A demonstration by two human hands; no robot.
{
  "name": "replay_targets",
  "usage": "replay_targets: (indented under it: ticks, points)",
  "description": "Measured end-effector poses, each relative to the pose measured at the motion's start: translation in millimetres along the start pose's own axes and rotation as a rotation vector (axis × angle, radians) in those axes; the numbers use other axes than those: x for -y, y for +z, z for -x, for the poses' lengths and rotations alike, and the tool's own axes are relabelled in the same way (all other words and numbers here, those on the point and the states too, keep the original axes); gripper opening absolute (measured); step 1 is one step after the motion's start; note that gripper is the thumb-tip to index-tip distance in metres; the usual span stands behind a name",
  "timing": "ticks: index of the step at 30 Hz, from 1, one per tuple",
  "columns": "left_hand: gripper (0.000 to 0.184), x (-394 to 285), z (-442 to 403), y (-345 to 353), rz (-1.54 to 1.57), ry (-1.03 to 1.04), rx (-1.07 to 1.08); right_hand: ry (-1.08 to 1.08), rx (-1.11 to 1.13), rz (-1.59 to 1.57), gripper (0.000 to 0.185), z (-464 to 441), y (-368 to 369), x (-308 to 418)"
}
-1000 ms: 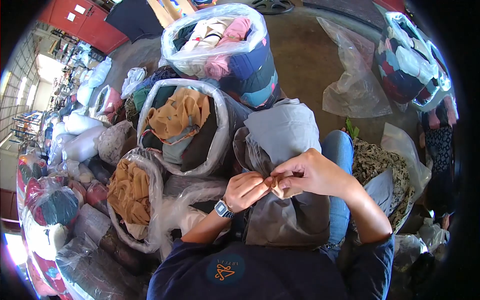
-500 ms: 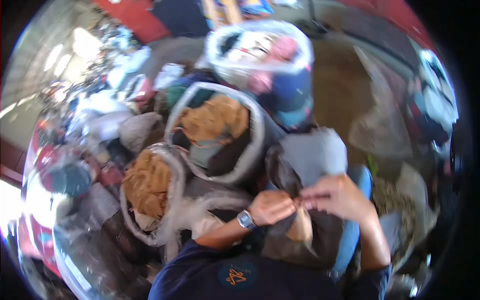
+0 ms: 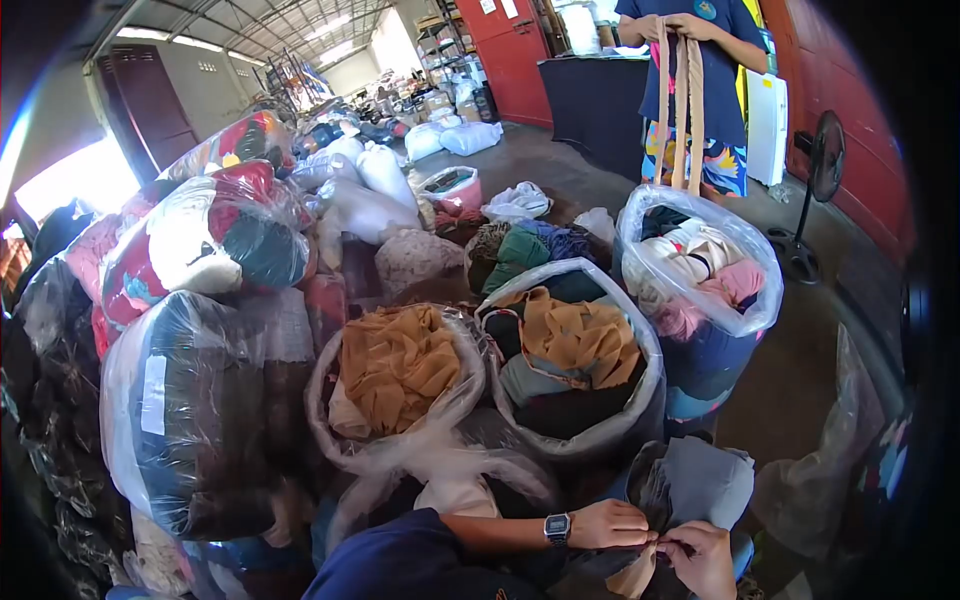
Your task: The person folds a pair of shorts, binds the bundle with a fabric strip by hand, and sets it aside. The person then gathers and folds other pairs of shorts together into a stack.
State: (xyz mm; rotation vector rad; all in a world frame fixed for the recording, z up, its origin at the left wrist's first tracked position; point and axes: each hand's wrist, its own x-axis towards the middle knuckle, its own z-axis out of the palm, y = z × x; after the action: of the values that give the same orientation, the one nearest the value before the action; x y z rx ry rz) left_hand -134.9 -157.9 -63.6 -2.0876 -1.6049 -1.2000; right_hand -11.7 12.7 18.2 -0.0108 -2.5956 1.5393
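Observation:
Low in the view, my left hand (image 3: 610,523), with a watch on its wrist, is closed on a small piece of tan cloth (image 3: 632,575). My right hand (image 3: 703,556) pinches the same cloth close beside it, the fingertips of both hands nearly touching. Grey cloth (image 3: 706,482) lies just beyond the hands. To the left stand an open bag of tan cloth strips (image 3: 400,368) and another open bag with tan and dark cloth (image 3: 580,338). Pale cloth (image 3: 457,492) shows in a bag near my left forearm.
A person (image 3: 690,90) stands at the back holding long tan strips. An open bag of mixed cloth (image 3: 705,265) and a standing fan (image 3: 826,160) are at the right. Wrapped bundles (image 3: 190,400) are piled at the left.
The view has swung up and to the left, so my hands now appear lower and further right. The standing person's upper body has come into view. Both hands still hold the tan cloth.

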Motion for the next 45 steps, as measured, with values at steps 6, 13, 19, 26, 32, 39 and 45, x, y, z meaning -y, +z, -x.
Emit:
replay_targets:
  ticks: [6,13,19,26,32,39,45]
  points:
    - [0.018,2.7,9.1,-0.6,-0.028,-0.022,0.067,-0.225,0.019,0.423,0.024,8.0,10.4,-9.9]
    - [0.02,1.4,-1.8,12.8,-0.023,-0.073,0.16,-0.203,-0.118,0.42,0.019,30.7,8.8,-29.7]
    - [0.015,0.3,-25.1,37.6,0.173,-0.155,0.129,-0.138,-0.007,0.376,0.033,58.7,-18.9,-48.5]
    - [0.017,0.8,-20.5,39.7,0.204,-0.22,0.161,-0.183,-0.006,0.359,0.04,65.6,-22.6,-62.3]
    - [0.017,-3.6,-23.1,31.7,0.276,-0.485,0.12,-0.112,-0.116,0.262,0.04,79.2,-17.0,-65.2]
    - [0.051,-28.6,-26.8,26.8,1.107,-1.532,-0.025,0.566,-0.817,-0.367,0.052,156.3,39.3,-117.9]
    - [0.073,-13.8,-23.1,36.4,1.281,-1.298,0.536,0.525,-0.654,-0.473,0.091,140.4,47.6,-93.4]
